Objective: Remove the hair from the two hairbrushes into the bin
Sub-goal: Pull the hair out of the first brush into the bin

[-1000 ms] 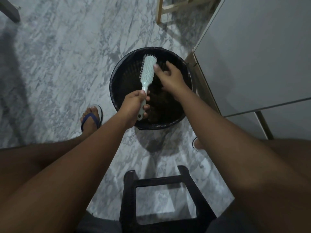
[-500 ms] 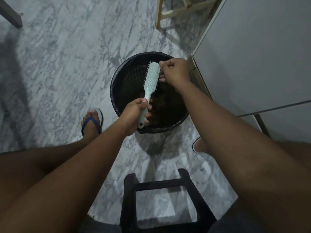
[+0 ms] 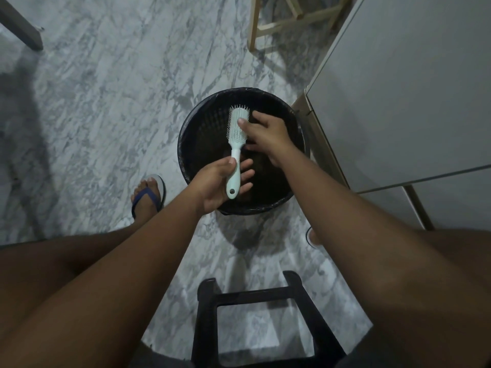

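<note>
We held the pale hairbrush [image 3: 237, 144] over the black bin [image 3: 186, 144], its long axis running away from us, head far, handle near. Our left hand [image 3: 215, 185] gripped the handle; our right hand [image 3: 268, 136] lay loosely spread, thumb pressing the head. The bin stood on the marble floor [image 3: 106, 102].

Marble floor [image 3: 106, 115] bears a black bin [image 3: 204, 128], black stool [image 3: 207, 328] and sandalled foot [image 3: 146, 189].

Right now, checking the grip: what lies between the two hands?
In the head view, only the pale hairbrush spans it: left hand grips its handle, right hand touches its bristle head, above the bin.
</note>
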